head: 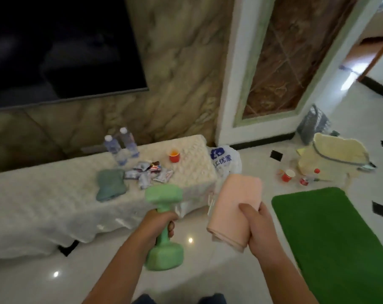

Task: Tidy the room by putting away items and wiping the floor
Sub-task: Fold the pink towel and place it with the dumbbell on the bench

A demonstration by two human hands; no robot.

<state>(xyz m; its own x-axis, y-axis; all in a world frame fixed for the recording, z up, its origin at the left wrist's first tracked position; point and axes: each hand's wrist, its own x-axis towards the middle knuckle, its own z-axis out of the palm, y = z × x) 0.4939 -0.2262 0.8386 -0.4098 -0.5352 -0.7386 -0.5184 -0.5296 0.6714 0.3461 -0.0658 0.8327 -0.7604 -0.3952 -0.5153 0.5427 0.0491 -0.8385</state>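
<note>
Head view, one frame. Left hand [162,222], lower centre of the frame: fingers [170,227] wrapped fully round the handle of a green dumbbell [164,196], firm grip. The dumbbell's long axis runs nearly up and down in the frame, with one head above the fist, overlapping the near edge of the bench [43,205], and the other head below it over the floor [208,238]. Right hand [255,229], just right of centre: thumb on top and fingers curled beneath a folded pink cloth [236,205], held by its right edge. The cloth's long axis slants from the upper right down to the lower left, hanging above bare floor between the bench and the green mat [331,238]. Both hands are occupied, with no free fingers. The left hand is nearer the bench, which carries water bottles [120,145], snack packets [148,174], a red cup [174,156] and a teal cloth [110,184]. The right hand is nearer the floor clutter at the right of the frame: red cups [288,175], a yellow bag [335,154] and a grey basket [313,123]. Judgement: the dumbbell needs a resting place before wiping can go freely, and the cloth already sits over open floor. The dumbbell looks matte, coated and blocky-ended, and probably heavy for its size. The cloth looks soft, clean and neatly folded. The picture is somewhat blurred.
</note>
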